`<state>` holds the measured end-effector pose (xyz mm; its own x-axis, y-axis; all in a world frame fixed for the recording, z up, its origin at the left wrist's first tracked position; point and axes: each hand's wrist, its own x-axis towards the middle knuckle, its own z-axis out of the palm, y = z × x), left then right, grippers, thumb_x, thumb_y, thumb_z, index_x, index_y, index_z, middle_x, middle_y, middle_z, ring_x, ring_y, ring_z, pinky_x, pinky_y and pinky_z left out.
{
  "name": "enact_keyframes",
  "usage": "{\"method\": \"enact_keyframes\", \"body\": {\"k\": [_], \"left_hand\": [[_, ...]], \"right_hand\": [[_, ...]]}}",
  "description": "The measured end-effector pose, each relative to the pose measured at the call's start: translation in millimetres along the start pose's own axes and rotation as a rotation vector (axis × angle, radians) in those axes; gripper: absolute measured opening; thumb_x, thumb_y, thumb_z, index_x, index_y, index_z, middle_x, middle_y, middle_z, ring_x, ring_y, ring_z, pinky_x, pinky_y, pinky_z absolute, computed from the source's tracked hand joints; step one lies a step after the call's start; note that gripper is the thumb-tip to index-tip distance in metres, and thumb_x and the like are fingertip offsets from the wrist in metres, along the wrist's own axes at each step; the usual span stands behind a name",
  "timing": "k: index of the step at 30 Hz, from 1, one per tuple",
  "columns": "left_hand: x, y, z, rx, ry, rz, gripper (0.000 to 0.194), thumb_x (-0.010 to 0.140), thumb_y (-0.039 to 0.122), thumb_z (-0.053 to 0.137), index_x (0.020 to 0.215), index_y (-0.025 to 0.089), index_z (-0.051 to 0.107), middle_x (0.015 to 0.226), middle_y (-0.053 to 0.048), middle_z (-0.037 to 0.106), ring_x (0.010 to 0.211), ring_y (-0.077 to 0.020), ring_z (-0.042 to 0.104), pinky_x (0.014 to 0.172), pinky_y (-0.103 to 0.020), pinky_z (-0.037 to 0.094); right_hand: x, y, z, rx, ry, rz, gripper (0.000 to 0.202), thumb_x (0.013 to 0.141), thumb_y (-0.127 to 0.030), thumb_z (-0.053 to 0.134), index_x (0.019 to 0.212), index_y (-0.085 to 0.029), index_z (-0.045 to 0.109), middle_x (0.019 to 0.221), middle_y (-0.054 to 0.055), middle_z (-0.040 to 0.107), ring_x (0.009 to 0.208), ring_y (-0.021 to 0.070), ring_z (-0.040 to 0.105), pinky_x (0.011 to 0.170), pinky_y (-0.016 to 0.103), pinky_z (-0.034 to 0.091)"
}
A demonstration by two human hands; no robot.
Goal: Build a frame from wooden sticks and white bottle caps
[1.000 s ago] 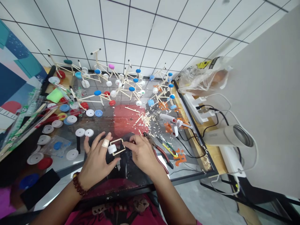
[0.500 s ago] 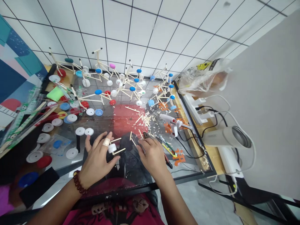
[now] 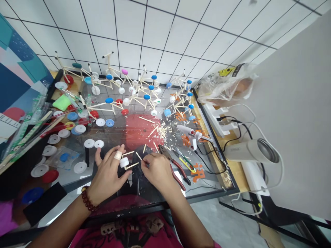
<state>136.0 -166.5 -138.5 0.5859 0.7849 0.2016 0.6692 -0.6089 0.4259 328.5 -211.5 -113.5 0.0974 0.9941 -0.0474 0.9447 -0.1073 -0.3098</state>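
Note:
My left hand, with a bandage on one finger, rests on the dark glass table with its fingers spread. A white cap piece with thin wooden sticks lies between its thumb and index finger; whether they touch it is unclear. My right hand is closed around the lower end of a short wooden stick, which points up and left, just right of the cap piece. Red-handled pliers lie right of my right hand. Two loose short sticks lie above it.
Several stick models with coloured caps stand along the back. A glue gun, a green and yellow cutter and wood crumbs lie right of centre. Loose caps cover the left; a power strip is at right.
My right hand has moved left, away from the pliers and closer to the cap piece, carrying a short stick. More of the pliers shows. My left hand has hardly moved.

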Motion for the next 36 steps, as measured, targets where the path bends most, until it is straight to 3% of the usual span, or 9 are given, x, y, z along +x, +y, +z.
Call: {"method": "enact_keyframes", "body": {"k": [4,10,18,29,36], "left_hand": [[0,0,-1.2,0.002,-0.007,-0.002,0.082,0.083,0.031,0.063,0.151,0.018,0.019,0.127,-0.015,0.064,0.129,-0.0335,0.050,0.116,-0.061,0.003],[-1,1,-2.1,-0.015,-0.019,-0.014,0.081,0.083,0.031,0.062,0.151,0.019,0.021,0.128,-0.016,0.063,0.128,-0.0345,0.051,0.116,-0.062,0.004],[0,2,-1.8,-0.021,-0.032,-0.012,0.083,0.083,0.030,0.062,0.152,0.019,0.018,0.127,-0.016,0.063,0.128,-0.0341,0.050,0.115,-0.062,0.004],[-2,1,-0.8,-0.018,-0.032,-0.010,0.083,0.083,0.030,0.063,0.152,0.018,0.018,0.128,-0.016,0.062,0.128,-0.0337,0.050,0.116,-0.060,0.002],[-3,0,0.5,0.004,-0.006,-0.005,0.080,0.085,0.031,0.062,0.151,0.018,0.020,0.128,-0.017,0.061,0.126,-0.0330,0.052,0.115,-0.060,0.004]], "right_hand": [[-2,10,-7,0.119,-0.014,-0.036,0.016,0.090,-0.020,0.057,0.092,-0.022,0.073,0.088,0.003,0.072,0.081,0.0169,0.066,0.074,0.027,0.044],[-18,30,-6,0.216,-0.068,-0.141,0.029,0.084,-0.017,0.067,0.112,-0.024,0.068,0.107,0.005,0.067,0.099,0.0198,0.063,0.088,0.033,0.046],[-13,26,4,0.265,-0.063,-0.159,0.020,0.088,-0.018,0.065,0.107,-0.024,0.071,0.101,0.004,0.068,0.094,0.0191,0.062,0.087,0.034,0.045],[-9,17,-1,0.289,-0.087,-0.158,0.013,0.090,-0.015,0.062,0.097,-0.023,0.071,0.091,0.001,0.069,0.087,0.0161,0.062,0.083,0.029,0.042],[-16,16,10,0.120,0.071,-0.014,0.009,0.083,-0.014,0.062,0.078,-0.021,0.065,0.077,0.000,0.066,0.076,0.0163,0.059,0.075,0.030,0.036]]}}
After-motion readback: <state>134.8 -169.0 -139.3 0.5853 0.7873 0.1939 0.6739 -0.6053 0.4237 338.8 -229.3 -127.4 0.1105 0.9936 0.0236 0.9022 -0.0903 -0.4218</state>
